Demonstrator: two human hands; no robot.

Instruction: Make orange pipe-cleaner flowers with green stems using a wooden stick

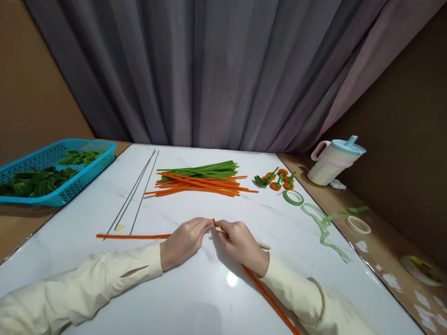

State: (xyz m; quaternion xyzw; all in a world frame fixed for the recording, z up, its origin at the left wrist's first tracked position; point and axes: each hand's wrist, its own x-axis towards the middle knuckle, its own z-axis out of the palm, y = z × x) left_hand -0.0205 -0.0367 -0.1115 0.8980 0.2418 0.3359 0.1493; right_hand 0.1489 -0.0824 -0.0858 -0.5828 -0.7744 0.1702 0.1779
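Note:
My left hand [184,241] and my right hand [242,244] meet at the middle of the white table [91,260], fingertips pinching an orange pipe cleaner [133,236]. One part of it runs left along the table. Another orange length [276,306] runs from under my right hand toward the front right. My right hand also grips a thin wooden stick [262,245] whose end pokes out to the right.
A pile of green and orange pipe cleaners [200,179] lies further back, thin dark wires [135,193] to its left. Small orange-and-green finished pieces [277,180], green tape rolls [293,197] and a loose tape strip [325,230] lie right. Blue basket [62,194] left; lidded cup [334,161] right.

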